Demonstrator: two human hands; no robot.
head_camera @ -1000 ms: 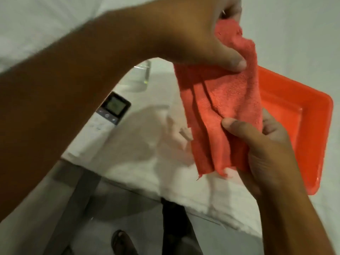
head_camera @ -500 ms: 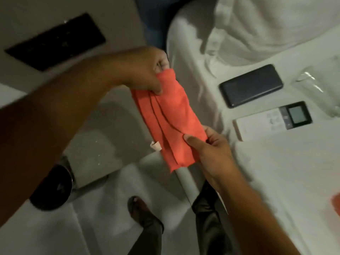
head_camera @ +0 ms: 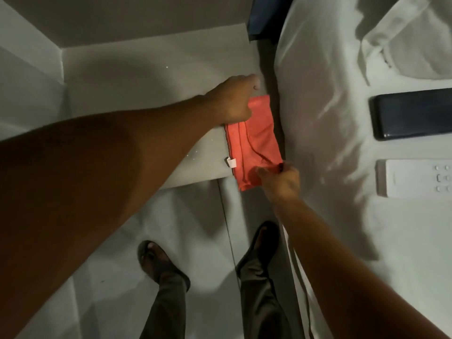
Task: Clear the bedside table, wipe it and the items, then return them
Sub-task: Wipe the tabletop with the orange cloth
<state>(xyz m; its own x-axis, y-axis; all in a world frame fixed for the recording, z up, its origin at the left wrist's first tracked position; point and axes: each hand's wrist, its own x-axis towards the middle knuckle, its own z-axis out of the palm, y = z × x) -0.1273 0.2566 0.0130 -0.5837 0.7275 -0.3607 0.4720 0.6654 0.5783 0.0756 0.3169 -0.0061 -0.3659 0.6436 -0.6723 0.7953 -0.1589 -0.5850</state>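
**A:** Coral cloth [head_camera: 254,140], folded, lies flat on the worktop [head_camera: 151,94] at the corner next to the bed. So how far along are we?

**B:** Nearest first: the right hand [head_camera: 281,179] pinches the cloth's near corner, thumb and fingers closed on the fabric, where it hangs a little over the worktop's front edge. Just beyond, the left hand [head_camera: 234,101] presses down on the cloth's far left part, with the palm flat as far as I can tell. The cloth stretches between the two hands.

**A:** And the clearing?

**B:** Judging by the bare surface, it looks done. To the right of the right hand, on the bed [head_camera: 330,143], lie a white remote [head_camera: 415,178] and, beyond it, a dark phone [head_camera: 413,113]. I'd say wiping is only starting: pale specks show on the worktop left of the cloth. Wiping the items and putting them back is all left to do.

**A:** What can't you make out?

**B:** The frame edge cuts off both the remote and the phone, so other items may lie out of view. The left forearm covers much of the worktop's near left part. The left fingertips blur near the gap beside the bed. Low light hides whether the cloth is damp.
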